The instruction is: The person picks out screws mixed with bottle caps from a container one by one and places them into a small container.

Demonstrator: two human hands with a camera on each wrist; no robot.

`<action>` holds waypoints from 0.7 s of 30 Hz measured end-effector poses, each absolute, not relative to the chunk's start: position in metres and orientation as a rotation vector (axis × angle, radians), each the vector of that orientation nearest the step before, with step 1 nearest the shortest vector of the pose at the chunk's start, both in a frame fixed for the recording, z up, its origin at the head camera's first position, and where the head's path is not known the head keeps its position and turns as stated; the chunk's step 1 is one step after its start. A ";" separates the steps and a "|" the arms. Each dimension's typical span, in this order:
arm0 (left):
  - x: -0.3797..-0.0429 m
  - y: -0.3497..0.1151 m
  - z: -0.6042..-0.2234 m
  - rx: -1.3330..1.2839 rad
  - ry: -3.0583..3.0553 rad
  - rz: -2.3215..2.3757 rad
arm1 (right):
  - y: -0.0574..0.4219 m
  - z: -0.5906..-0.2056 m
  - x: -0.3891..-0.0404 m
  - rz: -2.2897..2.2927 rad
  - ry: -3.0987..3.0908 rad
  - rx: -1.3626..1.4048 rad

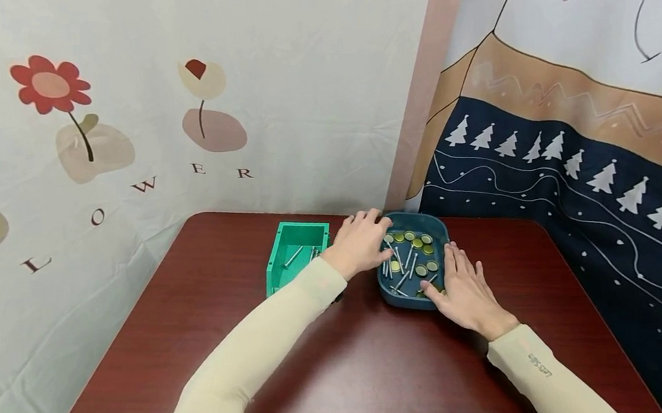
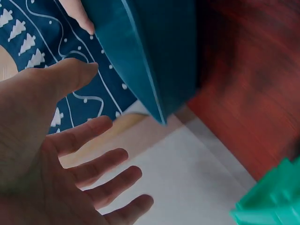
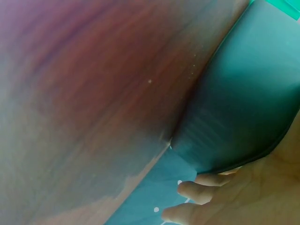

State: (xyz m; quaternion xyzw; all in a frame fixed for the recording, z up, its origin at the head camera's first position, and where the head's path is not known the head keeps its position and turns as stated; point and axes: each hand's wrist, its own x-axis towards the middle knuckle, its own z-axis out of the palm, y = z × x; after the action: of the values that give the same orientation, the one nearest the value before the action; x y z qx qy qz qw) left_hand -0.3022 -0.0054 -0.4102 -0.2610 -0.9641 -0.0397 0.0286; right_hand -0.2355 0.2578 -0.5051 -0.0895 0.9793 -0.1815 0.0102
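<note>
Steadying the blue tray (image 1: 409, 303) seems to be the step in hand, best done with light, even pressure. In the head view, the tray is seen on the table (image 1: 349, 379), right of the green bin (image 1: 277, 264), with screws (image 1: 412, 266) and round caps (image 1: 428, 249) loose inside; the right hand (image 1: 467, 293) is laid along its right side, and the left hand (image 1: 361, 242) is held over its left rim. In the left wrist view, the left hand's fingers are spread and nothing is pinched; any contact should be made gently. In the right wrist view, dimness leaves contact uncertain; straight, slightly parted fingers are seen beside the wall, and tilting should be avoided.
</note>
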 end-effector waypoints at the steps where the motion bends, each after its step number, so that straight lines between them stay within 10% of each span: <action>1: -0.302 -0.001 -0.411 -0.816 -2.988 -0.119 | 0.258 -0.505 -0.235 -0.564 3.058 -0.280; 21: -0.349 0.090 -0.465 -0.585 -3.295 -0.389 | 0.258 -0.504 -0.233 -0.580 3.055 -0.296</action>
State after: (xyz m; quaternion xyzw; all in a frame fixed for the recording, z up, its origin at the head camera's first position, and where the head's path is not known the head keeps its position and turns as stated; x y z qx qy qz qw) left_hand -0.3493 0.0902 -0.4646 -0.1726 -0.9717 -0.1148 -0.1136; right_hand -0.2335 0.2583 -0.5038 -0.0948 0.9780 -0.1857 0.0089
